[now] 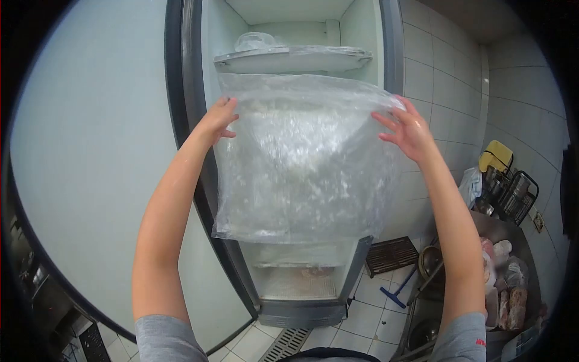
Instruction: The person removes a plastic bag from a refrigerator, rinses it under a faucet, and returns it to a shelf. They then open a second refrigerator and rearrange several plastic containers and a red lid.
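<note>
A large clear plastic bag (301, 163), crinkled and shiny, is spread wide in front of the open fridge. Its left edge, near the upper corner, is at my left hand (218, 122), whose lower fingers stand apart from the plastic while the upper ones pinch it. My right hand (408, 130) grips the bag's upper right corner between thumb and fingers, palm turned inward. The bag hides the middle of the fridge interior.
Behind the bag, an upper shelf (295, 58) holds a crumpled clear plastic bundle (256, 41). The open fridge door (96, 151) fills the left side. At lower right stand a metal sink (531, 247) with packaged food (515, 304), a blue squeegee (393, 297) and a dark crate (392, 254).
</note>
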{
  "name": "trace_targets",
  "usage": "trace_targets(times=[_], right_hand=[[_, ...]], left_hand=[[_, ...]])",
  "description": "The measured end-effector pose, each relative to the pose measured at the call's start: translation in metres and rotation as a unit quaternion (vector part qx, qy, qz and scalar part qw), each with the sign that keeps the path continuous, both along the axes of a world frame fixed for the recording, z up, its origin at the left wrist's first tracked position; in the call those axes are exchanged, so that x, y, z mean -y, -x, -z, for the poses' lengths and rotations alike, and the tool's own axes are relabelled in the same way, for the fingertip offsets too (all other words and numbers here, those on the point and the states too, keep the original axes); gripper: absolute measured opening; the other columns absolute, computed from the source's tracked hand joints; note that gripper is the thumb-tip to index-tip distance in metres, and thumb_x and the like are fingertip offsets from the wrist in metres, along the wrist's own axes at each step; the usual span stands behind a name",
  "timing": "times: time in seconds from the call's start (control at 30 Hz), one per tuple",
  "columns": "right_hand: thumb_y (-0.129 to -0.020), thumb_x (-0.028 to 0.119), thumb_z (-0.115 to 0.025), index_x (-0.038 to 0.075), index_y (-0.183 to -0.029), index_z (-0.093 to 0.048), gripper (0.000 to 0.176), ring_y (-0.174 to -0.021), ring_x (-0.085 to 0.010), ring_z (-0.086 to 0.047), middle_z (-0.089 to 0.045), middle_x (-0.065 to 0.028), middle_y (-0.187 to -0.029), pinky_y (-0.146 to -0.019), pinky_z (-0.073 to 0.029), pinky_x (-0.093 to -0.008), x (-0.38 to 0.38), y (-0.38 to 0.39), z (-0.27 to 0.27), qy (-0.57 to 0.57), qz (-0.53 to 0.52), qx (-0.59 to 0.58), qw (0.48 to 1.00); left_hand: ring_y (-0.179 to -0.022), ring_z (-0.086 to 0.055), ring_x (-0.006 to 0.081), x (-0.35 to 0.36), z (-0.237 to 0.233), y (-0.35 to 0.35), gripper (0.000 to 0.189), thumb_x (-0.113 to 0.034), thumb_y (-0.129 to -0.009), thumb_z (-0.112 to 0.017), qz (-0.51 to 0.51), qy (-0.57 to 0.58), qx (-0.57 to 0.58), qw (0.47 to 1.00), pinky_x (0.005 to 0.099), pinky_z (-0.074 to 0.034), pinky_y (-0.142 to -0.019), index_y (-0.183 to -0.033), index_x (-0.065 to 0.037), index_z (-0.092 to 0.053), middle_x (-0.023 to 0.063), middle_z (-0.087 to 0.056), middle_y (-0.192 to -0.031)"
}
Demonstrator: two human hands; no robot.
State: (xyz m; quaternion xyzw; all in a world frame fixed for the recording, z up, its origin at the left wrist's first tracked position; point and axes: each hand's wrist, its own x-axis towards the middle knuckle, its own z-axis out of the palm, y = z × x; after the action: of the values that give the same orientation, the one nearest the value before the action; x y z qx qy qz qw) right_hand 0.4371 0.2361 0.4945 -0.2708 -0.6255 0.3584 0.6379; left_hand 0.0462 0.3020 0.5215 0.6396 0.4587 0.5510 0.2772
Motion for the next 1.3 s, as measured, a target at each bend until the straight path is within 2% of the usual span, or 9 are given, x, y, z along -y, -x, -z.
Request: trace_targets(times=[0.2,0.5,0.6,0.7,0.8,1.0,1.1,1.2,1.3], right_hand=[[-0.079,0.043,-0.066,0.007,-0.144,-0.007,0.095,-0.132,-0.0302,-0.029,-0.025,-0.0166,-0.145,-0.100,-0.034,-0.0461,-0.112,0.049,-0.031,-0.101,0.217,0.223,0.945],[-0.072,0.045,-0.071,0.000,-0.143,0.001,0.111,-0.137,-0.0396,-0.014,-0.012,-0.0279,-0.146,-0.111,-0.017,-0.0418,-0.277,0.071,-0.024,-0.160,0.365,0.420,0.815],[-0.070,0.044,-0.072,0.001,-0.143,0.005,0.115,-0.136,-0.0426,-0.012,-0.011,-0.0288,-0.146,-0.110,-0.017,-0.0457,-0.311,0.084,-0.023,-0.071,0.399,0.462,0.789],[-0.069,0.046,-0.072,0.015,-0.145,0.012,0.117,-0.138,-0.0378,-0.008,-0.006,-0.0181,-0.151,-0.103,-0.020,-0.0614,-0.349,0.094,-0.026,-0.009,0.392,0.502,0.771],[-0.069,0.045,-0.072,0.016,-0.144,0.012,0.117,-0.139,-0.0368,-0.006,-0.003,-0.0158,-0.151,-0.103,-0.020,-0.0632,-0.388,0.103,-0.031,0.023,0.383,0.530,0.756],[-0.071,0.048,-0.071,-0.002,-0.143,0.001,0.114,-0.123,-0.0370,-0.042,-0.033,-0.0264,-0.140,-0.102,-0.034,-0.0429,-0.420,0.081,-0.056,0.083,0.327,0.690,0.641],[-0.074,0.054,-0.066,-0.003,-0.142,-0.015,0.103,-0.115,-0.0343,-0.051,-0.040,-0.0261,-0.135,-0.095,-0.040,-0.0452,-0.410,0.094,-0.087,0.358,0.149,0.684,0.618],[-0.075,0.057,-0.063,-0.002,-0.139,-0.029,0.093,-0.115,-0.0340,-0.051,-0.037,-0.0250,-0.138,-0.091,-0.043,-0.0457,-0.418,0.123,-0.083,0.504,0.075,0.710,0.486],[-0.076,0.056,-0.064,0.006,-0.140,-0.030,0.089,-0.118,-0.0390,-0.047,-0.028,-0.0222,-0.144,-0.091,-0.043,-0.0496,-0.365,0.147,-0.059,0.401,0.133,0.740,0.523]], left_hand=[[-0.134,-0.024,0.0366,-0.119,-0.013,0.020,0.085,-0.034,-0.084,-0.058,-0.103,-0.206,-0.278,0.933,0.0409,-0.026,-0.109,-0.141,0.006,-0.009,0.0248,-0.024,-0.144],[-0.134,-0.022,0.0396,-0.215,-0.002,0.010,0.118,-0.029,-0.070,-0.072,-0.133,-0.139,-0.296,0.936,0.0342,-0.020,-0.111,-0.137,0.007,0.019,0.0342,-0.014,-0.143],[-0.131,-0.028,0.0420,-0.238,0.005,0.007,0.117,-0.028,-0.073,-0.070,-0.155,-0.176,-0.283,0.930,0.0353,-0.024,-0.110,-0.135,0.006,0.024,0.0349,-0.016,-0.142],[-0.131,-0.028,0.0425,-0.226,-0.001,-0.013,0.112,-0.030,-0.079,-0.064,-0.174,0.004,-0.241,0.955,0.0364,-0.023,-0.110,-0.134,0.005,0.026,0.0361,-0.016,-0.142],[-0.133,-0.022,0.0424,-0.147,0.010,-0.052,0.091,-0.044,-0.088,-0.047,-0.093,0.051,-0.394,0.913,0.0404,-0.019,-0.111,-0.140,0.005,0.010,0.0330,-0.018,-0.143],[-0.139,-0.009,0.0379,-0.135,0.053,-0.078,0.077,-0.062,-0.088,-0.025,-0.096,0.214,-0.504,0.831,0.0572,-0.007,-0.109,-0.145,-0.011,-0.017,0.0168,-0.009,-0.151],[-0.139,-0.010,0.0355,-0.150,0.047,-0.070,0.078,-0.067,-0.086,-0.021,-0.096,0.238,-0.555,0.791,0.0577,-0.012,-0.108,-0.146,-0.018,-0.014,0.0131,-0.006,-0.152],[-0.139,-0.011,0.0364,-0.150,0.047,-0.069,0.081,-0.069,-0.085,-0.022,-0.097,0.238,-0.558,0.789,0.0562,-0.012,-0.109,-0.146,-0.017,-0.015,0.0124,-0.009,-0.152],[-0.138,-0.012,0.0369,-0.149,0.052,-0.067,0.081,-0.069,-0.084,-0.023,-0.107,0.244,-0.564,0.782,0.0571,-0.012,-0.108,-0.146,-0.017,-0.019,0.0120,-0.012,-0.151]])
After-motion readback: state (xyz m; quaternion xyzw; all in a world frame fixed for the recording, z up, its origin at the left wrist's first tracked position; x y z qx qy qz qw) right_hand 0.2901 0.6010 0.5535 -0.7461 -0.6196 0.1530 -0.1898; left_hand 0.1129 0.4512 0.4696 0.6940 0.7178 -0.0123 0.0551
